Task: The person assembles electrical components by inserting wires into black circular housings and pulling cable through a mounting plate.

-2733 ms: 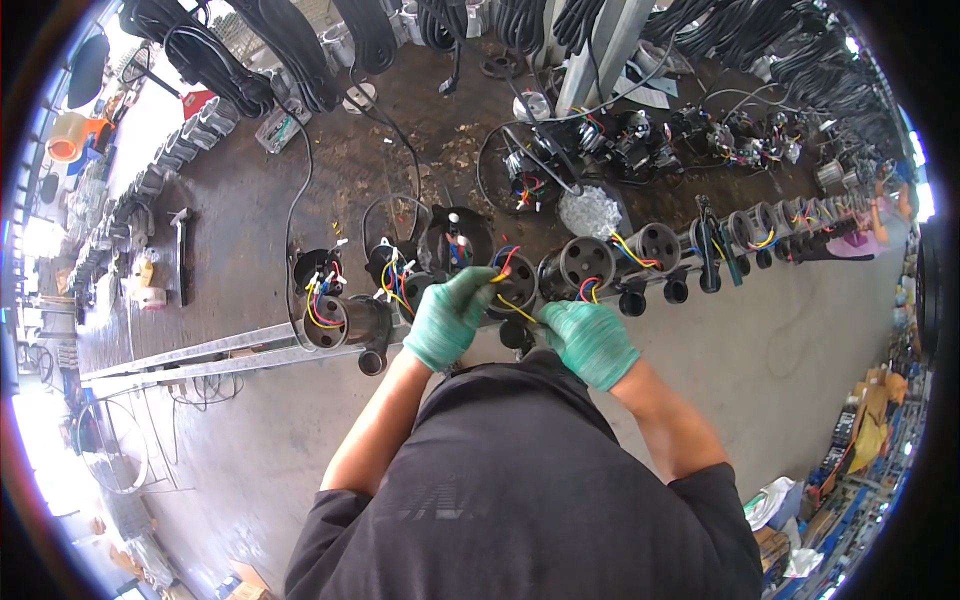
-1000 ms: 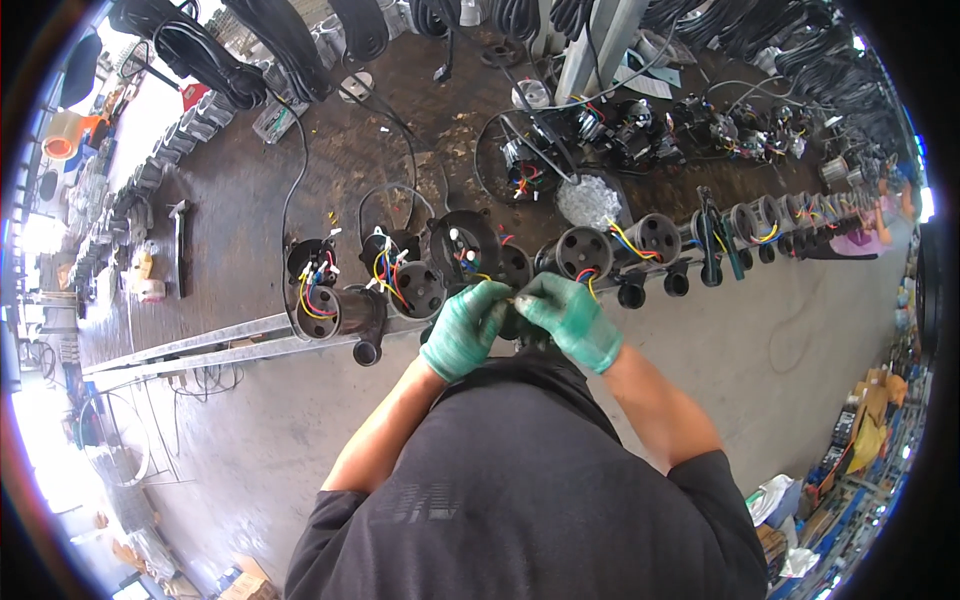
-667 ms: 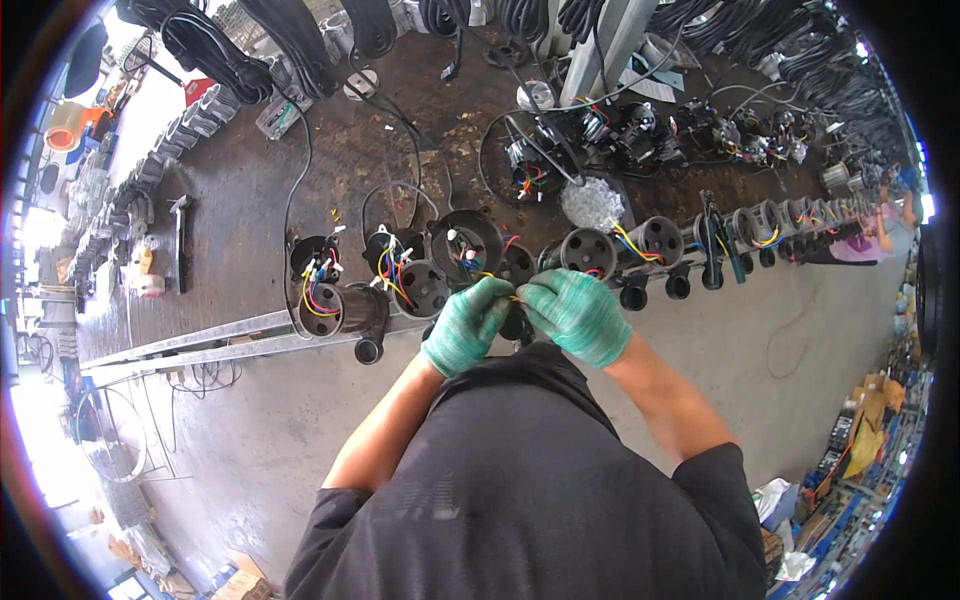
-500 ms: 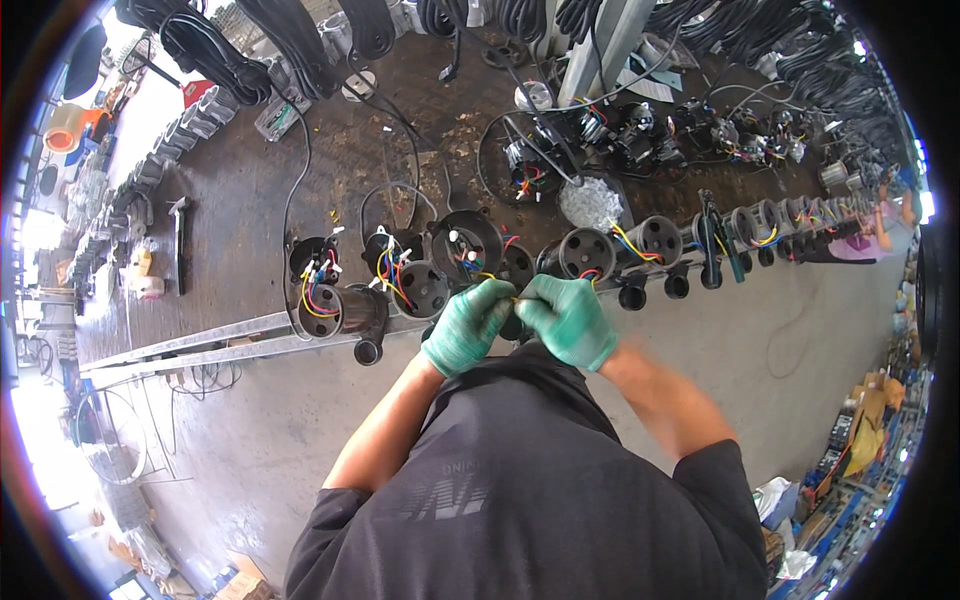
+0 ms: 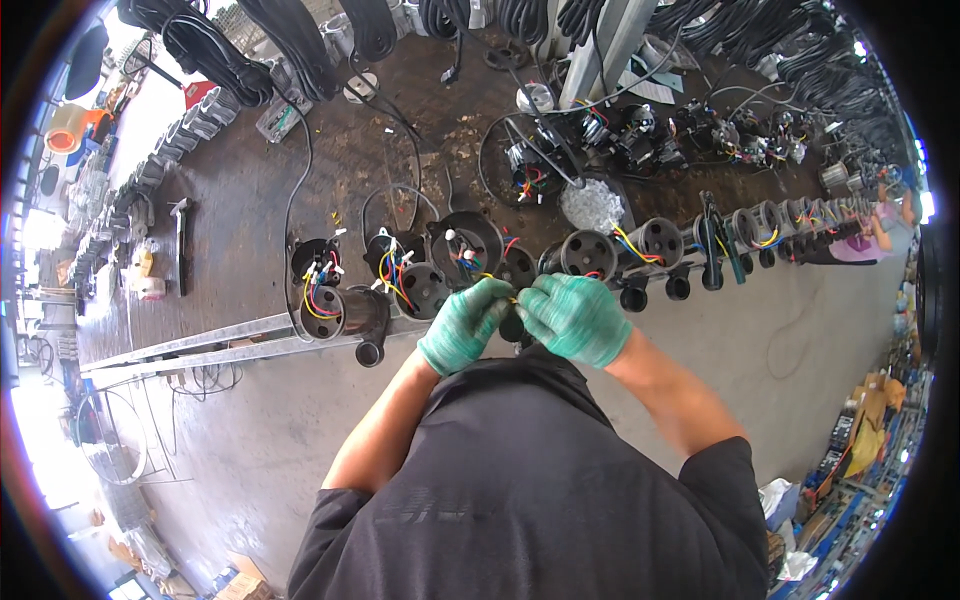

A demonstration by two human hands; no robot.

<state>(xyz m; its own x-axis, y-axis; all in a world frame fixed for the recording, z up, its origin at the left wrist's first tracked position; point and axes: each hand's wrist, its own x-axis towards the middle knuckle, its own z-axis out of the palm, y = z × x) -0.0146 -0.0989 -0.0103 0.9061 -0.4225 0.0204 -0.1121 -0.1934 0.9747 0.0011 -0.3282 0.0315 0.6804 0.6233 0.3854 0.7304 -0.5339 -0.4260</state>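
Both of my hands wear green knit gloves and meet at the bench's front edge. My left hand pinches a yellow wire between thumb and fingers. Close beside it, my right hand has its fingers bent together at the same wire; its fingertips are partly hidden. Just beyond my hands stands a black round housing with colored wires and white connectors inside. A smaller dark housing is next to it, partly covered by the gloves. To the right of that lies another round housing with holes in its face.
More wired housings line the front edge on both sides. A hammer lies at the left, a clear bag of small parts beyond my right hand. Black cable bundles hang at the back. A person is at far right.
My right hand has turned slightly, showing more of its back, and its forearm has shifted a little right. The left hand stays almost in place at the wire.
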